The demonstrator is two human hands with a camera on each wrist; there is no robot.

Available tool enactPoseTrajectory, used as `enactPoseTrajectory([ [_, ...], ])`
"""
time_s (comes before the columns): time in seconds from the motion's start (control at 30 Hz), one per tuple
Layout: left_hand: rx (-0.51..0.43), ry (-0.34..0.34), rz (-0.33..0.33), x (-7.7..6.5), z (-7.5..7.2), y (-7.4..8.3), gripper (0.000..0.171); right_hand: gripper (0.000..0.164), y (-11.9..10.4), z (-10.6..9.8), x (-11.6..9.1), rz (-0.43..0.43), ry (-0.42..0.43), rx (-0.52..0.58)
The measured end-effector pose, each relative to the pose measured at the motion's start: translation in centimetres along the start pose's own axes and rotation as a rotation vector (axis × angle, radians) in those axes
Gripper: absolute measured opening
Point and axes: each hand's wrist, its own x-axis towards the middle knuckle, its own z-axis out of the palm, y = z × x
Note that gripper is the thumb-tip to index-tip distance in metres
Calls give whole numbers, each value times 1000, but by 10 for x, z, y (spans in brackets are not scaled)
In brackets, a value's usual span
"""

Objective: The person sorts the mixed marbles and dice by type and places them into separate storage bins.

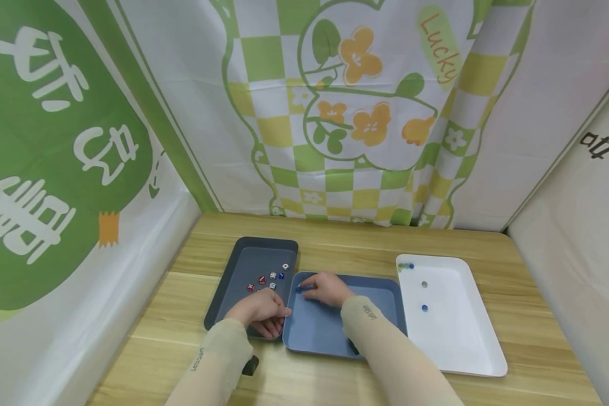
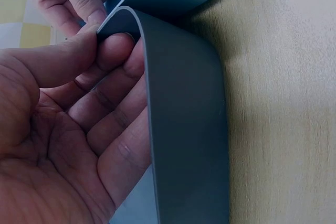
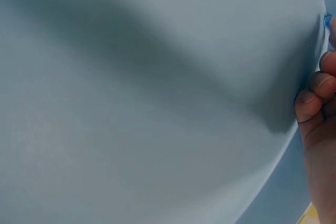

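My left hand is at the near right corner of the dark grey tray. Its thumb and fingers pinch the rims where that tray meets the blue tray; the other fingers curl down inside the dark one. Near the blue tray's far left corner, my right hand pinches a small blue glass marble between thumb and forefinger. Only part of this marble shows in the right wrist view. Red, white and blue dice lie in the dark tray, some of them hidden by my left hand.
A white tray stands against the blue tray's right side. Inside it are a blue marble, a clear marble and several more in its far left corner. The wooden table is bordered by printed curtains.
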Motion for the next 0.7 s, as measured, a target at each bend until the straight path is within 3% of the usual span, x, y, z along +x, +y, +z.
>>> enactPoseTrajectory([
  [0.7,14,-1,6,0,-1,0,32,19,-15,11,4,-21,35,-148],
])
